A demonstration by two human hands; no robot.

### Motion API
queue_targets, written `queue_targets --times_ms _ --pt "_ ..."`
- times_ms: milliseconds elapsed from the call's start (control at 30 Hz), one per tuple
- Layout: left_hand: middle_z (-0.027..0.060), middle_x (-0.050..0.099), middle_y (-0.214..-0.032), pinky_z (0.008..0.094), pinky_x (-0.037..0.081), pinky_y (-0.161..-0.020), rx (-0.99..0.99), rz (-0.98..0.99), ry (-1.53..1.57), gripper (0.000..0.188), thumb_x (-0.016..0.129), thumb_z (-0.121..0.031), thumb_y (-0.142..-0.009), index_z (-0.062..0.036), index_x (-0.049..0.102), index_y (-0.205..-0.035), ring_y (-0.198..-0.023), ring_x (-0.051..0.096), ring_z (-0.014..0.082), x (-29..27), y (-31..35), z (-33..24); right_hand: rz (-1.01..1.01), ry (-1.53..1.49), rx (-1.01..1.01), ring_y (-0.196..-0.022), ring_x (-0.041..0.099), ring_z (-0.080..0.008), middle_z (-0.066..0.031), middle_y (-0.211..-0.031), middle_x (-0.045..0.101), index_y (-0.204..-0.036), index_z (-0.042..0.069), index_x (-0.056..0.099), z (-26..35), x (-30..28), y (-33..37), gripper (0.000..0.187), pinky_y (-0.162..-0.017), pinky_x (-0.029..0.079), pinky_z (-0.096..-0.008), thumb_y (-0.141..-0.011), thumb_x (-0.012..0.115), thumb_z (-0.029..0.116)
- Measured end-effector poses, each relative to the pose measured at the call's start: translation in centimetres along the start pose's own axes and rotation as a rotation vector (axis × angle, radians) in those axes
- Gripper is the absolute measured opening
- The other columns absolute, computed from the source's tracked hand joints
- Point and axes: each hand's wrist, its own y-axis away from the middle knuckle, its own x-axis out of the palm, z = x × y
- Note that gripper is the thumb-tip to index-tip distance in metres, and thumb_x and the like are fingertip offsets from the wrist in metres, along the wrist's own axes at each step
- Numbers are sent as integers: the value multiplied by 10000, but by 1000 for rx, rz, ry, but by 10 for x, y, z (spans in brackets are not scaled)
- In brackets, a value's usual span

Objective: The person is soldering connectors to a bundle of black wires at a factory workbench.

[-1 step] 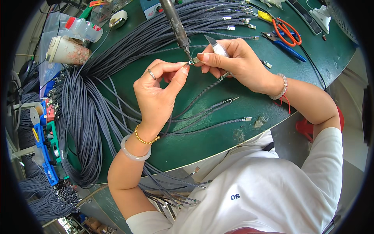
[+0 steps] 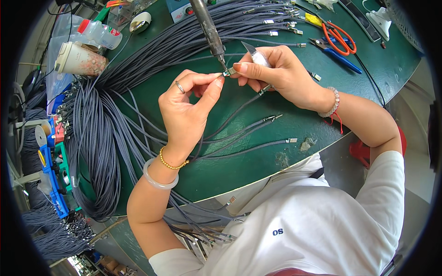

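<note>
At the tip of a fixed soldering iron (image 2: 210, 34), a small metal plug (image 2: 232, 71) is pinched between the thumb and fingers of my right hand (image 2: 287, 76). That hand also keeps a craft knife (image 2: 258, 58), its blade pointing up and left and its handle wrapped in white. My left hand (image 2: 188, 105) is closed in a pinch beside the plug, on what looks like a dark cable end, mostly hidden by the fingertips. The iron's tip appears to touch the piece between my hands. Grey cables (image 2: 241, 110) with metal ends lie below my hands.
A thick bundle of grey cables (image 2: 152, 53) spreads over the green table (image 2: 230, 172). Orange-handled pliers (image 2: 340, 37) and blue-handled cutters (image 2: 338, 56) lie at the right. A paper cup (image 2: 83, 60), a plastic bottle (image 2: 102, 35) and parts bins (image 2: 54, 188) stand at the left.
</note>
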Motion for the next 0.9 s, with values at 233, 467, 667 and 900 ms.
queue_targets --times_ms 233,467,667,900 --pt "3 566 -707 179 379 -550 -41 3 -18 52 642 -7 -735 6 628 -783 -602 470 41 -5 22 -44 25 77 15 -557 451 -22 5 -658 571 -783 33 613 34 18 26 242 -499 344 -161 -831 581 267" --pt "-8 555 -700 176 372 -549 -193 71 -29 114 646 -89 -752 -1 614 -816 -608 468 38 4 51 -71 -34 92 30 -545 457 -17 13 -648 570 -802 35 619 41 24 57 225 -464 337 -159 -819 597 259" --pt "41 554 -828 232 404 -649 -234 268 -382 350 695 -176 -704 -10 540 -970 -741 508 115 0 116 -117 2 113 53 -535 456 -18 11 -655 574 -813 28 615 50 27 102 222 -455 330 -154 -811 607 250" --pt "91 474 -950 283 381 -798 16 375 -661 293 580 -165 -800 -4 490 -1027 -884 480 189 -8 187 -152 48 139 19 -555 457 -19 -7 -692 579 -836 9 613 59 36 137 259 -468 331 -154 -831 560 262"
